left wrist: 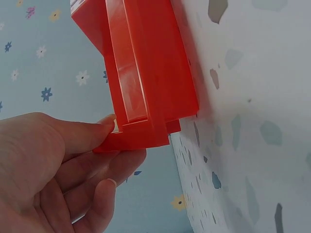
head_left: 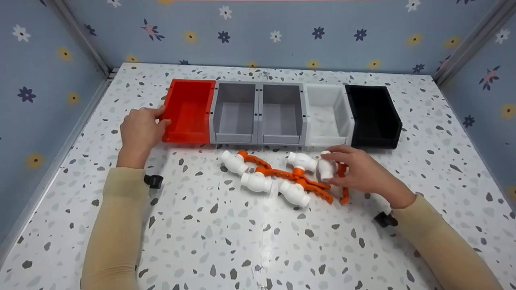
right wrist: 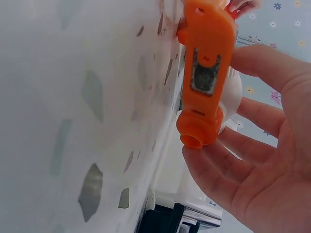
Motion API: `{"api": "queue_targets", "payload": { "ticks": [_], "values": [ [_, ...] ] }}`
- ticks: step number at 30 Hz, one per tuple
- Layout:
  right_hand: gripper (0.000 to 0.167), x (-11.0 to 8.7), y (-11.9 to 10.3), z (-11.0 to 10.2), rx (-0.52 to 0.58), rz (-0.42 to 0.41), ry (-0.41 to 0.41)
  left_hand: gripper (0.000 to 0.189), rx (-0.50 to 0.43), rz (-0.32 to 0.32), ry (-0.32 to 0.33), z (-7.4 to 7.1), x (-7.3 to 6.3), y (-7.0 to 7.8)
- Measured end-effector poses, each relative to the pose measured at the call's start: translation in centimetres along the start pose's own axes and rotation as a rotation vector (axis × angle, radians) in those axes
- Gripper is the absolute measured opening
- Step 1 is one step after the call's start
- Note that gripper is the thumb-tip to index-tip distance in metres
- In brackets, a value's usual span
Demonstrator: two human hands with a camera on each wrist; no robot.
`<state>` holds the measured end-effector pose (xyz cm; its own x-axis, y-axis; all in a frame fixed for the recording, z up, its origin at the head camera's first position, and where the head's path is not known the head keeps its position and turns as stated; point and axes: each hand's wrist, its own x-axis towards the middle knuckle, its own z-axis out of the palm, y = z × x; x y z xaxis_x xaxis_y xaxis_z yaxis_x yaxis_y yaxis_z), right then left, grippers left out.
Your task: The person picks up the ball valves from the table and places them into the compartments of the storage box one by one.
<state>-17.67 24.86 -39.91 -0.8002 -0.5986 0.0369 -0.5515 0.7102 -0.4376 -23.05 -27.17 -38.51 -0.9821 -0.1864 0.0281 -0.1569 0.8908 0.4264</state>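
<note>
On the left, my left hand (head_left: 141, 129) pinches the side wall of a red bin (head_left: 189, 137) between thumb and fingers. The left wrist view shows the thumb on the inner side of the red bin's wall (left wrist: 131, 141) and fingers behind it. My right hand (head_left: 365, 171) grips a white ball valve (head_left: 325, 171) with an orange lever handle at the right end of a loose group. In the right wrist view, the orange handle (right wrist: 204, 114) faces the camera, with thumb and fingertips around the valve. Several similar ball valves (head_left: 256, 183) lie beside it, handles overlapping.
Right of the red bin stand two grey bins (head_left: 235, 138), a white bin (head_left: 327, 141) and a black bin (head_left: 375, 143), joined in one row. All sit on a speckled white table (head_left: 209, 241). Flower-patterned walls (head_left: 258, 40) enclose the back and sides.
</note>
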Motion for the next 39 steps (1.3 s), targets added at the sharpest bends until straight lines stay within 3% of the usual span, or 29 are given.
{"api": "queue_targets", "payload": {
  "ticks": [39],
  "values": [
    [0.056,-1.7,2.4,-3.2,-0.037,0.031,0.133,0.052,-0.001,0.003,0.005,-0.1,0.0,0.1]
  ]
}}
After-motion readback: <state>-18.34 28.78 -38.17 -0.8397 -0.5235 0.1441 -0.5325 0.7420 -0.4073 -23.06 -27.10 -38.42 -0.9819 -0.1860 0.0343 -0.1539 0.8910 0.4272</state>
